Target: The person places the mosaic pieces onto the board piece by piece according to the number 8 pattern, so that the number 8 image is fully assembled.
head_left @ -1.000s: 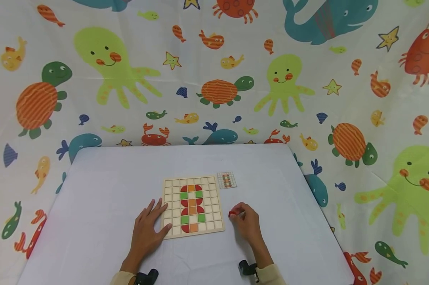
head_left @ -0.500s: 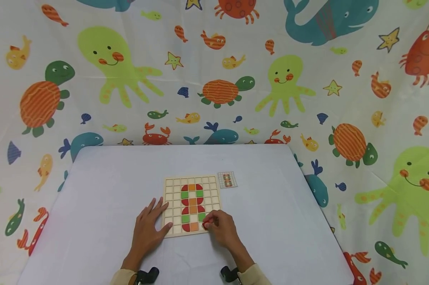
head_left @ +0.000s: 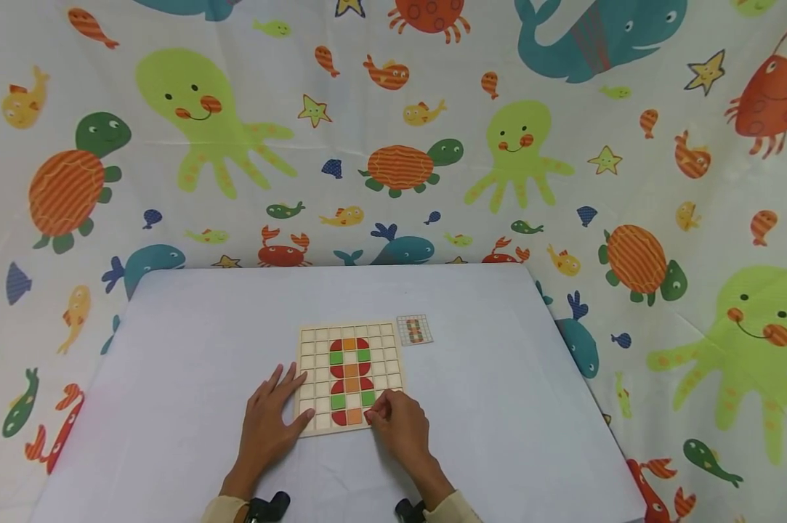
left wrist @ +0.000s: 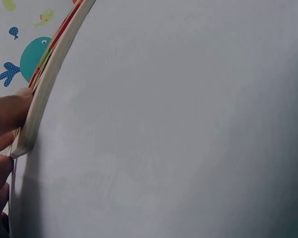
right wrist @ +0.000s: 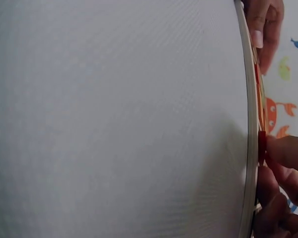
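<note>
A square wooden grid board (head_left: 385,367) lies on the white table, with red, orange and green tiles forming a pattern in its middle columns. My left hand (head_left: 269,414) rests at the board's left edge, fingers and thumb spread. In the left wrist view its thumb (left wrist: 12,111) touches the board's rim. At the lower right of the pattern, my right hand (head_left: 404,430) pinches a red tile (right wrist: 261,147) between thumb and finger. That tile is at the board surface beside the bottom orange tile (head_left: 354,416); whether it is fully seated I cannot tell.
A small pattern card (head_left: 415,330) with a printed grid lies just beyond the board's upper right corner. The white table (head_left: 511,378) reaches out on both sides. Behind it hangs a cloth (head_left: 249,145) printed with sea animals.
From right of the board, my right hand has moved left with the red tile and brought it to the bottom row of the pattern. My left hand has stayed at the board's edge.
</note>
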Demonstrator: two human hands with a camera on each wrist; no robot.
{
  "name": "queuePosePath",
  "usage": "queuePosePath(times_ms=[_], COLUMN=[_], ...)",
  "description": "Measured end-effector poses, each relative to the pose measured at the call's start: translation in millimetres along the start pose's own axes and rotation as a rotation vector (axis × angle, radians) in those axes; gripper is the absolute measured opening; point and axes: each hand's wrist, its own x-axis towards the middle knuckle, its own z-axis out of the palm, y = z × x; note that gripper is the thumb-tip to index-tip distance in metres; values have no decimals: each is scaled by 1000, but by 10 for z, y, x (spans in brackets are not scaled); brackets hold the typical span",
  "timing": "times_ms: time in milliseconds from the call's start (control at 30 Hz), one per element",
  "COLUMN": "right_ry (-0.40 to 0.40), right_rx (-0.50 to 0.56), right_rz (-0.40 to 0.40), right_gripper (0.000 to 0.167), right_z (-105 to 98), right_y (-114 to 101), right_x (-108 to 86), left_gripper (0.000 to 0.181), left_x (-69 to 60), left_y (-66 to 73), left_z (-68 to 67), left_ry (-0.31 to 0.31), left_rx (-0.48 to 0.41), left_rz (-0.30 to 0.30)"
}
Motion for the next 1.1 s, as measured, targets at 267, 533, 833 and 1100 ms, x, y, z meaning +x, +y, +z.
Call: queuePosePath(times_ms=[267,533,833,1100], right_ry=[38,42,3,70], right_rx=[-55,-69,6,-138], right_rz=[21,7,-6,-141], right_gripper=[24,18,21,41], right_z=[115,149,-17,-252], right_y=[-64,-114,-7,160], right_x=[-35,-34,-35,135], left_gripper=[72,72,70,70], left_x=[-9,-7,-34,4], left_y=[-33,-37,-67,-79], left_z=[-4,-36,-47,-184], left_ry=[10,28,18,-22], left_rx=[3,0,-27,22], left_rz=[10,13,8,21])
